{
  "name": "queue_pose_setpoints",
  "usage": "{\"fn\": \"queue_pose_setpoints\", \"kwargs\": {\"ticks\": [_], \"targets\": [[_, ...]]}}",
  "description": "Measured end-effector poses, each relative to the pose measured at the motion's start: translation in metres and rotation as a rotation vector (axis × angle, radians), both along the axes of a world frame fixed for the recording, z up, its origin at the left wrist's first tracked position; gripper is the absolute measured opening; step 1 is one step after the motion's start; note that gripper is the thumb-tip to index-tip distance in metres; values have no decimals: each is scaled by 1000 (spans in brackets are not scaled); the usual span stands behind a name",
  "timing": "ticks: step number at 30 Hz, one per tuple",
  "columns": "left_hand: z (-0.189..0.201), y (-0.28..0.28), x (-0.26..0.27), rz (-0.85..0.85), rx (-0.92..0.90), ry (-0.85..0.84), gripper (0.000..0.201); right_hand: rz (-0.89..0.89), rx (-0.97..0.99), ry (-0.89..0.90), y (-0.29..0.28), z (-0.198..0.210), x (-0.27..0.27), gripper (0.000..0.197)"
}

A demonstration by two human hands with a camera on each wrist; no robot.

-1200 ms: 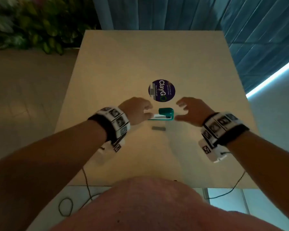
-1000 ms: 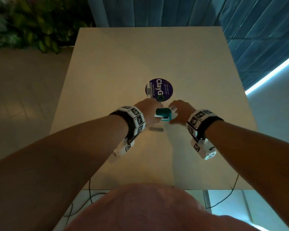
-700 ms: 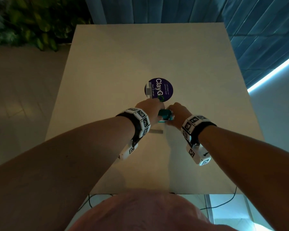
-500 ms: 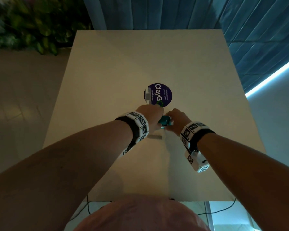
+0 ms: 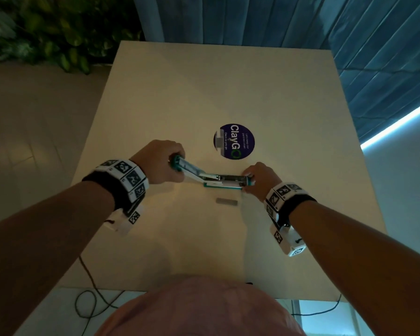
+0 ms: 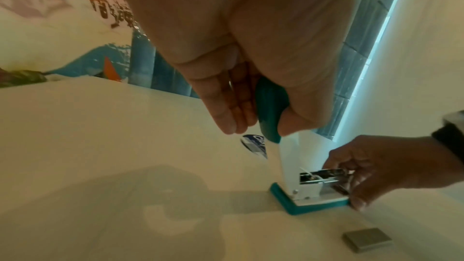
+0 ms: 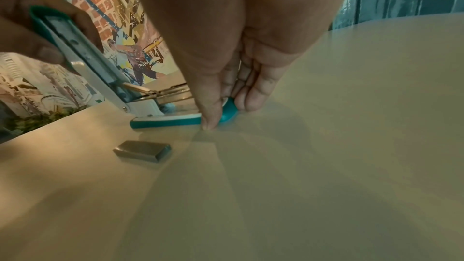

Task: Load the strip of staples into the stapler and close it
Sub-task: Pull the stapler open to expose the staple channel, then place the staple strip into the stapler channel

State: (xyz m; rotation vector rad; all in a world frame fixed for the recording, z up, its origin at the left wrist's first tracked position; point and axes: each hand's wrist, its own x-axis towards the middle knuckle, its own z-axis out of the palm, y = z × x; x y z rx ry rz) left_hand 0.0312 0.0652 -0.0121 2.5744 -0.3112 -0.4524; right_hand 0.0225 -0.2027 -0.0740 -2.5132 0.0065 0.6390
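I have the stapler (image 5: 222,181) at mid-frame on the counter (image 5: 204,93), its lid swung wide toward the left. My left hand (image 5: 159,163) grips the lid's teal tip; my right hand (image 5: 258,178) pinches the base's front end down. Opening looks done. Next, I'd free a hand to lift the strip of staples (image 5: 226,202), lying just below the stapler, untouched. The left wrist view alone shows the metal magazine channel (image 6: 322,175); the head view blurs it.
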Motion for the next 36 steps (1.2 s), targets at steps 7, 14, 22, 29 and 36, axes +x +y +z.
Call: {"fn": "queue_pose_setpoints", "kwargs": {"ticks": [7, 14, 22, 29, 36], "targets": [[-34, 16, 3, -30, 249, 131, 27, 27, -3, -15, -1, 3, -2, 41], [-47, 19, -2, -6, 212, 132, 24, 210, -86, -136, 7, 25, -11, 43], [-48, 23, -5, 3, 187, 139, 30, 498, -157, -49, 35, 10, -50, 41], [-46, 22, -6, 14, 173, 122, 28, 465, -127, -47, 35, 0, -47, 24], [-49, 23, -6, 16, 145, 113, 27, 374, -62, -238, 25, 22, -19, 19]]}}
